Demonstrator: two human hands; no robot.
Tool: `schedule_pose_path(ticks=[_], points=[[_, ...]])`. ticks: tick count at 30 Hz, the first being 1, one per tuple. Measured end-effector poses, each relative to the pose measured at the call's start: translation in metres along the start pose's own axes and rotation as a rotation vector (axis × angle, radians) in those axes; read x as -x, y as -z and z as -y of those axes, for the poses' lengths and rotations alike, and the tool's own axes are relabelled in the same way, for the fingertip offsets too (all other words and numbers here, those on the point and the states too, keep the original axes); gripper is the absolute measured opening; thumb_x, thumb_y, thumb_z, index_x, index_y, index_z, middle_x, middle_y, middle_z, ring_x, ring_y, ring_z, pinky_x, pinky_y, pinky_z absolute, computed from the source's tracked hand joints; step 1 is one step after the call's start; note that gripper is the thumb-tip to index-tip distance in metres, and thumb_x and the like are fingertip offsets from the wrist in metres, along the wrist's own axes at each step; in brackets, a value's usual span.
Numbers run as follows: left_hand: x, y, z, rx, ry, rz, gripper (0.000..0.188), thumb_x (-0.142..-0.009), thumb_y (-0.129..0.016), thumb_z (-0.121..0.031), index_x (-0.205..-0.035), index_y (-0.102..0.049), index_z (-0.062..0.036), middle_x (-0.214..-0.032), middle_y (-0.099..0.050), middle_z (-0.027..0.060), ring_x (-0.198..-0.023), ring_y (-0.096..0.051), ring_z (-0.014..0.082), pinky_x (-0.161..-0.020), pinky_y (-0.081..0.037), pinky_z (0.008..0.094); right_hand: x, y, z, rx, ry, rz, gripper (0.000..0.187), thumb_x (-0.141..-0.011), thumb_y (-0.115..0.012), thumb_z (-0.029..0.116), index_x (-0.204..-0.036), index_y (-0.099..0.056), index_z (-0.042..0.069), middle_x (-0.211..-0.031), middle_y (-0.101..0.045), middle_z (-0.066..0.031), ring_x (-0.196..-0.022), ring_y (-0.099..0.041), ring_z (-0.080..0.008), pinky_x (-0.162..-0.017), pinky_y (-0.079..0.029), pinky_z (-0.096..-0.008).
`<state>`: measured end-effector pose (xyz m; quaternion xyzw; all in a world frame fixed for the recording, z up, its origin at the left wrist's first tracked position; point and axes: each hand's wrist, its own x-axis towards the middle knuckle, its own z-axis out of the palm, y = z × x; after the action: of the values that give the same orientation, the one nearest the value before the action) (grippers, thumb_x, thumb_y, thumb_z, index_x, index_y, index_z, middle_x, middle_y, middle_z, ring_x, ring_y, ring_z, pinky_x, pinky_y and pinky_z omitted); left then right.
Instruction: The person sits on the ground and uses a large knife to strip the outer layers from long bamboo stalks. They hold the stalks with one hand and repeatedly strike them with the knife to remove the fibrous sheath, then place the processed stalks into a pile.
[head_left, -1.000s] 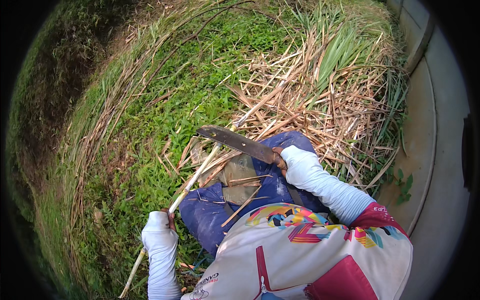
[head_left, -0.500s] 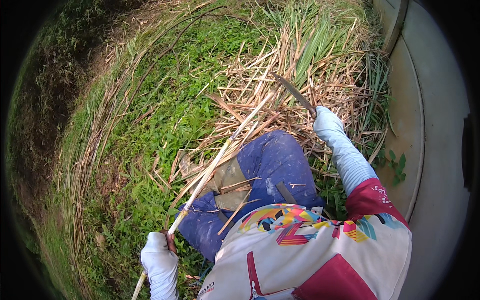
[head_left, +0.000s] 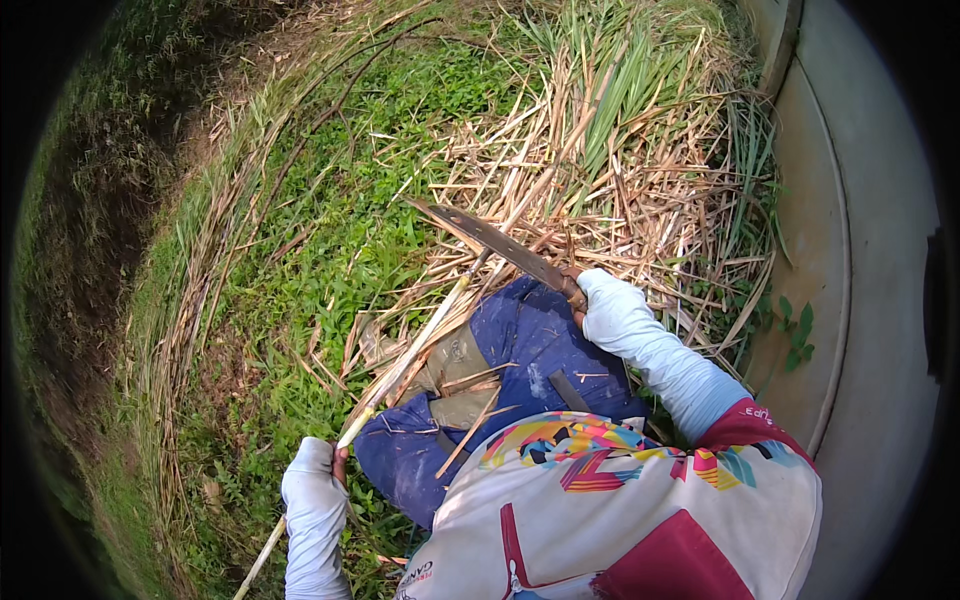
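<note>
My left hand (head_left: 338,462), in a pale sleeve that reaches over its back, is closed around a long pale cane stalk (head_left: 425,335). The stalk slants up and right across my bent legs, and its other end sticks out below my left wrist. In my right hand (head_left: 582,290) is the handle of a machete (head_left: 505,248) with a dark, worn blade. The blade points up and left, and the stalk's far end meets its lower edge. From this angle I cannot tell how deep the contact is.
Dry cane leaves (head_left: 640,215) cover the ground ahead, with green blades (head_left: 610,105) lying on top. Low green weeds (head_left: 370,190) grow to the left, beside a strip of long dry grass (head_left: 185,320). A smooth grey wall (head_left: 880,200) runs along my right.
My right hand has brought the machete down and left, from beyond the stalk onto its far end. The stalk's visible far end is now nearer. My left hand keeps its hold, shifting slightly.
</note>
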<state>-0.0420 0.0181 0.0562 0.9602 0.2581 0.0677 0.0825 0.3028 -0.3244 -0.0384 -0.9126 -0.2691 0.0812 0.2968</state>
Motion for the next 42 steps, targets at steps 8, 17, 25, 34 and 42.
schedule_pose_path(ticks=[8, 17, 25, 34, 42], points=[[0.004, 0.012, 0.006, 0.480, 0.145, 0.257, 0.029, -0.103, -0.071, -0.023, -0.090, -0.060, 0.0006, -0.066, -0.054, 0.0044, -0.064, -0.046, 0.0123, -0.062, -0.042, 0.0310, -0.001, 0.012, 0.030, 0.131, 0.187, 0.211, 0.045, -0.097, -0.066, 0.021, -0.142, -0.060, 0.021, -0.097, -0.074, -0.0186, -0.094, -0.073, -0.0408, -0.078, -0.057, -0.0503], [0.030, 0.002, 0.024, 0.696, 0.361, 0.408, 0.049, -0.092, -0.079, -0.049, -0.094, -0.069, -0.0011, -0.072, -0.062, -0.0001, -0.067, -0.055, 0.0096, -0.062, -0.041, 0.0266, -0.106, 0.054, -0.101, 0.141, -0.304, -0.258, 0.026, -0.096, -0.060, 0.015, -0.120, -0.068, 0.012, -0.099, -0.072, -0.0238, -0.095, -0.070, -0.0446, -0.082, -0.054, -0.0483], [0.034, -0.016, 0.028, 0.861, 0.459, 0.471, 0.050, -0.095, -0.074, -0.053, -0.095, -0.073, -0.0029, -0.063, -0.057, -0.0015, -0.056, -0.048, 0.0091, -0.054, -0.033, 0.0261, -0.038, 0.029, -0.058, -0.129, -0.190, -0.244, 0.053, -0.086, -0.076, 0.012, -0.138, -0.063, 0.015, -0.098, -0.072, -0.0188, -0.090, -0.072, -0.0368, -0.081, -0.055, -0.0440], [0.034, -0.039, 0.042, 0.916, 0.429, 0.543, 0.050, -0.097, -0.074, -0.049, -0.098, -0.073, 0.0003, -0.065, -0.058, -0.0005, -0.057, -0.050, 0.0094, -0.054, -0.035, 0.0265, -0.011, 0.013, 0.012, 0.252, 0.235, 0.132, 0.058, -0.086, -0.073, 0.012, -0.142, -0.063, 0.023, -0.094, -0.073, -0.0162, -0.095, -0.072, -0.0394, -0.082, -0.057, -0.0492], [0.084, -0.059, 0.079, 0.697, 0.348, 0.450, 0.044, -0.095, -0.079, -0.043, -0.091, -0.068, -0.0001, -0.071, -0.061, 0.0006, -0.068, -0.053, 0.0103, -0.064, -0.041, 0.0294, -0.094, 0.066, -0.091, 0.170, -0.363, -0.275, 0.033, -0.095, -0.053, 0.009, -0.125, -0.067, 0.013, -0.096, -0.073, -0.0209, -0.093, -0.071, -0.0406, -0.079, -0.053, -0.0472]])
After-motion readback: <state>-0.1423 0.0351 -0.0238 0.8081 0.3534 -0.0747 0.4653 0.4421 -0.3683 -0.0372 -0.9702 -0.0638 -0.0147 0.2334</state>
